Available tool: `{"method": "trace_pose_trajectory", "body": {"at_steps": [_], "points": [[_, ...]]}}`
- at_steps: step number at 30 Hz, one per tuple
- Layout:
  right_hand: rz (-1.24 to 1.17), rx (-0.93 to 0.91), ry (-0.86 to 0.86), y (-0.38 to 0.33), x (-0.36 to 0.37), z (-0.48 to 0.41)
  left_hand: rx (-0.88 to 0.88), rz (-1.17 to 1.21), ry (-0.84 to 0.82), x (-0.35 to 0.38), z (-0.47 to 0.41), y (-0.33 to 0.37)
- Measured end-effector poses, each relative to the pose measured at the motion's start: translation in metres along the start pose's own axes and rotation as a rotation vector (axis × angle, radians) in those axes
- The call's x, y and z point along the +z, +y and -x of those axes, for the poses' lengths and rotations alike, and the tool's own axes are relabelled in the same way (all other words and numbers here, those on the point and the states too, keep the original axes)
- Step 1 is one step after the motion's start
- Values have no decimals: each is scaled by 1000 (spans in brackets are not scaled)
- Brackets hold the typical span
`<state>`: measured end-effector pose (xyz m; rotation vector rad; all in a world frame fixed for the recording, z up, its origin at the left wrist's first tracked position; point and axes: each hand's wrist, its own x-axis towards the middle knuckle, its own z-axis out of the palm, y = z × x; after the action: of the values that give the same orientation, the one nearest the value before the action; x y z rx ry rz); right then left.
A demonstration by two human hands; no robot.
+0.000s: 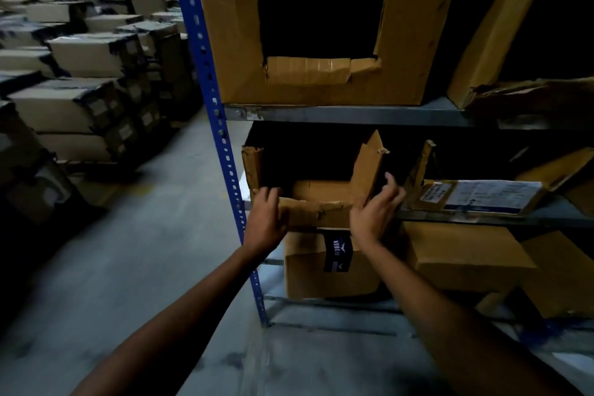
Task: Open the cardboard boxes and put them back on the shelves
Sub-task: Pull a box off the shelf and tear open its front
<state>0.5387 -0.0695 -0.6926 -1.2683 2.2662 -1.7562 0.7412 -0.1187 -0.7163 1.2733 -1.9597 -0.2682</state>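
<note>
A dim warehouse aisle: stacked cartons (86,55) (taped, labelled), blue-posted metal shelving (353,112), bare concrete floor (144,251).

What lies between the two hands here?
In the head view, the torn front wall of the open cardboard box spans the gap between the left hand and the right hand; each grips a front corner.

Dim w'house, grey concrete floor (154,251); carton stacks (80,74) at L.
</note>
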Motion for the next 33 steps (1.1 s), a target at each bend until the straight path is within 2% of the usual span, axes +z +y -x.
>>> {"method": "trace_pose_trajectory", "body": {"at_steps": [1, 4, 6, 9, 12, 15, 23, 27, 33], "points": [[-11, -123, 5, 6, 4, 6, 56, -91, -73, 6, -4, -1], [208, -444, -278, 22, 20, 13, 153, -333, -243, 21, -15, 2], [423, -548, -462, 29, 28, 2, 191, -483, -330, 30, -24, 5], [636, -665, -572, 33, 38, -14, 165, -610, -477, 37, -40, -1], [813, -647, -648, 29, 53, -35, 66, -648, -509, 37, -58, -14], [963, -660, -758, 16, 66, -46, 70, -684, -458, 39, -72, -25], [1003, -634, -760, 1, 118, -69, 35, -657, -471, 48, -122, -65], [1004, -562, -760, 1, 138, -77, 49, -644, -482, 55, -142, -77], [992, -576, -824, 4, 142, -86, 115, -656, -534, 55, -153, -81]]}}
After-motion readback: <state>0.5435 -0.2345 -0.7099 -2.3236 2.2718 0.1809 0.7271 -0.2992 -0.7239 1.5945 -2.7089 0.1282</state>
